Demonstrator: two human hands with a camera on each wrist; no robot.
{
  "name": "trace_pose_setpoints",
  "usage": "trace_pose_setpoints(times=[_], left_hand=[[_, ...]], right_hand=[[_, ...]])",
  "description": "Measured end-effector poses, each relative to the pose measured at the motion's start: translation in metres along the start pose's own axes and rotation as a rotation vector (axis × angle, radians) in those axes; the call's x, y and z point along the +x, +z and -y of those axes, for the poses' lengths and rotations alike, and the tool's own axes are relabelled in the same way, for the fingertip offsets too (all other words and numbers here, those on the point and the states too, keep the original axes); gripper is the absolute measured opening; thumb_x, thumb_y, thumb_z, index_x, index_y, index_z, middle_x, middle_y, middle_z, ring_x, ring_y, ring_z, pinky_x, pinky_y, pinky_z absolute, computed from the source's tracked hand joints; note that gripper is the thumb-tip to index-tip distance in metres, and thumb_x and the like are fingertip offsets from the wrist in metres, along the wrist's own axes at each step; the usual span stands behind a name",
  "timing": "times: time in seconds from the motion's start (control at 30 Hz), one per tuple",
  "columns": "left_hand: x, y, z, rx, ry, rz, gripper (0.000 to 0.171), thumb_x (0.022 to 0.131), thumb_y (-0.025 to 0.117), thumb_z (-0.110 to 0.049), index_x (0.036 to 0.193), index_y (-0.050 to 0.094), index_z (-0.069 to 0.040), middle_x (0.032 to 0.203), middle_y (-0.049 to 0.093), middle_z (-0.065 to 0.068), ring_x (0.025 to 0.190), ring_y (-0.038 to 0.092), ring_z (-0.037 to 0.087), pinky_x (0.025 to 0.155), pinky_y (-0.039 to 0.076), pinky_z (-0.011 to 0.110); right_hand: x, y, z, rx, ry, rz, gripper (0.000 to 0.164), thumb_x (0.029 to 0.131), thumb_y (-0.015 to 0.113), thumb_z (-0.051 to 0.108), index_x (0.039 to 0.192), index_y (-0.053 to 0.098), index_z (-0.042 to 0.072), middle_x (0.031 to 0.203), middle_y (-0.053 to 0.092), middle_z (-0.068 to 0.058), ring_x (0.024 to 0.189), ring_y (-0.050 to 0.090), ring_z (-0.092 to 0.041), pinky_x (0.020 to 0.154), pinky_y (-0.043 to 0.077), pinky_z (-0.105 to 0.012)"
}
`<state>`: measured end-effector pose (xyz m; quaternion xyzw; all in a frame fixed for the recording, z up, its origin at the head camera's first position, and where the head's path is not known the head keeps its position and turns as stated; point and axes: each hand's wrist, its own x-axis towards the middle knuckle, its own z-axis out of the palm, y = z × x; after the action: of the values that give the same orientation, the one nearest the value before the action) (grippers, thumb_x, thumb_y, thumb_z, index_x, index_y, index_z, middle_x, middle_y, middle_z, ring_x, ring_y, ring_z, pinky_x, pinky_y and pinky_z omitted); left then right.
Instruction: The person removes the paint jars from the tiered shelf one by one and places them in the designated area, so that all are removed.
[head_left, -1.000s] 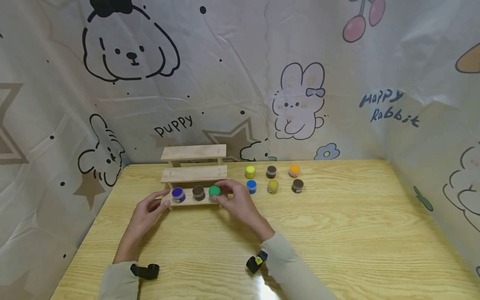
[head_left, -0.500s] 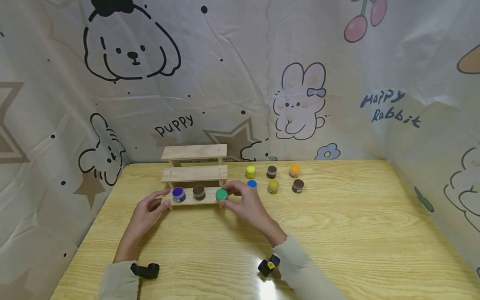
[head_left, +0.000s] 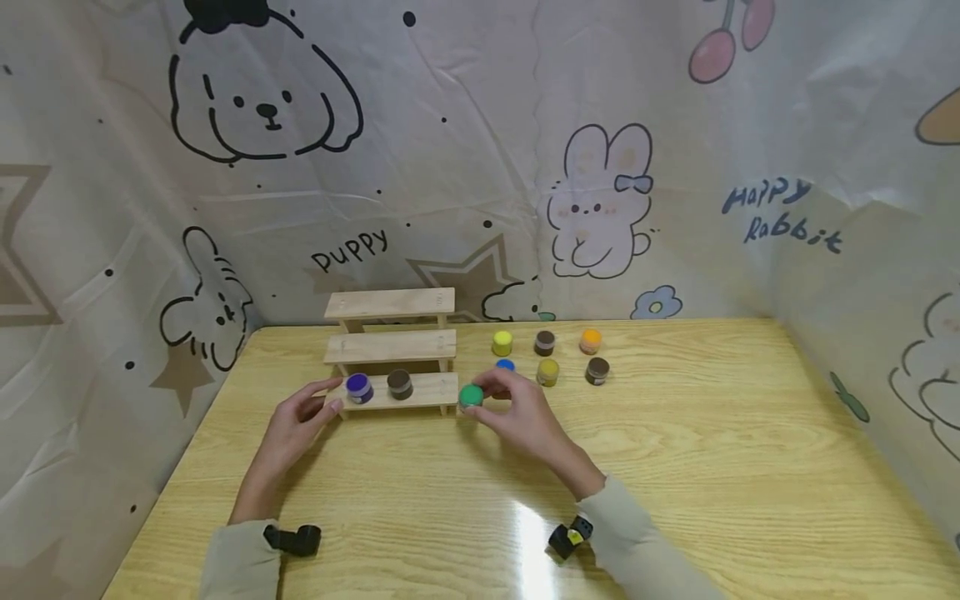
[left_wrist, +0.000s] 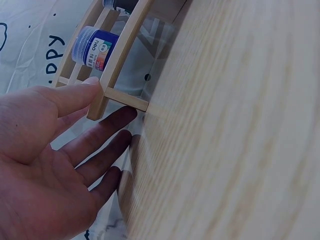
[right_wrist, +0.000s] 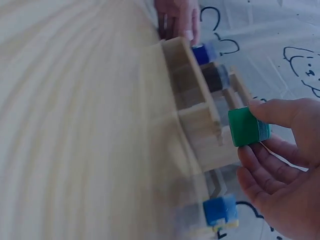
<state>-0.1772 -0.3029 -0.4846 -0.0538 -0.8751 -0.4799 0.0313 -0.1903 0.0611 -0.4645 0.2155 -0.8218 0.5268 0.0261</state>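
My right hand [head_left: 528, 412] pinches a small green paint jar [head_left: 471, 397] between thumb and fingers, just off the right end of a three-step wooden display rack [head_left: 390, 346]. The right wrist view shows the green jar [right_wrist: 244, 126] held away from the rack. At the rack's left end, my left hand [head_left: 296, 421] holds the lowest step with thumb and index finger; its other fingers extend below, as the left wrist view shows. On that step stand a purple-blue paint jar [head_left: 359, 388] and a dark brown jar [head_left: 400, 384]. My right hand partly hides a blue jar [head_left: 506, 365].
Right of the rack stand yellow [head_left: 502, 342], dark brown [head_left: 544, 342], orange [head_left: 590, 341], ochre [head_left: 547, 372] and another dark brown jar [head_left: 597, 371] on the wooden table [head_left: 675, 458]. A printed cloth [head_left: 465, 125] hangs behind.
My right hand has carried the green jar rightward off the lowest step, past its right end. My left hand has stayed at the rack's left end.
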Motion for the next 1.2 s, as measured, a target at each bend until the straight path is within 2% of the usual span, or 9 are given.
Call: trace_pose_setpoints(times=[0.3, 0.57, 0.83, 1.07, 1.2], left_hand=[[0.001, -0.001, 0.000, -0.004, 0.008, 0.003, 0.043, 0.106, 0.060, -0.022, 0.146, 0.056, -0.004, 0.119, 0.071, 0.024, 0.104, 0.069, 0.024, 0.080, 0.048, 0.020], [0.000, -0.001, -0.002, -0.006, -0.012, 0.004, 0.044, 0.106, 0.061, -0.023, 0.146, 0.056, -0.005, 0.124, 0.069, 0.025, 0.104, 0.065, 0.009, 0.081, 0.049, 0.019], [0.001, 0.000, -0.002, 0.008, -0.014, 0.007, 0.044, 0.107, 0.060, -0.024, 0.146, 0.056, -0.006, 0.122, 0.069, 0.025, 0.107, 0.067, 0.025, 0.079, 0.049, 0.022], [0.001, 0.000, 0.001, -0.013, -0.017, 0.007, 0.045, 0.106, 0.061, -0.022, 0.147, 0.055, -0.005, 0.122, 0.069, 0.025, 0.104, 0.067, 0.025, 0.074, 0.049, 0.024], [0.001, 0.000, 0.001, 0.001, -0.018, 0.010, 0.046, 0.106, 0.061, -0.022, 0.147, 0.054, -0.004, 0.122, 0.069, 0.025, 0.105, 0.067, 0.023, 0.075, 0.049, 0.023]], right_hand=[[-0.010, -0.014, -0.018, -0.028, 0.011, -0.003, 0.030, 0.086, 0.085, 0.011, 0.112, 0.070, 0.007, 0.110, 0.071, -0.004, 0.099, 0.070, -0.019, 0.091, 0.056, -0.039], [-0.011, -0.024, -0.026, -0.065, 0.082, 0.016, 0.031, 0.086, 0.085, 0.012, 0.113, 0.070, 0.008, 0.111, 0.072, -0.003, 0.102, 0.069, -0.020, 0.094, 0.054, -0.038], [-0.014, -0.030, -0.029, -0.086, 0.132, 0.041, 0.029, 0.087, 0.084, 0.010, 0.112, 0.070, 0.008, 0.108, 0.072, -0.003, 0.101, 0.069, -0.021, 0.091, 0.055, -0.040], [-0.014, -0.033, -0.034, -0.077, 0.143, 0.050, 0.028, 0.088, 0.082, 0.009, 0.113, 0.070, 0.005, 0.108, 0.072, -0.005, 0.099, 0.069, -0.022, 0.088, 0.056, -0.038], [-0.013, -0.032, -0.036, -0.078, 0.150, 0.048, 0.028, 0.088, 0.082, 0.009, 0.113, 0.070, 0.004, 0.108, 0.071, -0.006, 0.099, 0.069, -0.022, 0.087, 0.056, -0.037]])
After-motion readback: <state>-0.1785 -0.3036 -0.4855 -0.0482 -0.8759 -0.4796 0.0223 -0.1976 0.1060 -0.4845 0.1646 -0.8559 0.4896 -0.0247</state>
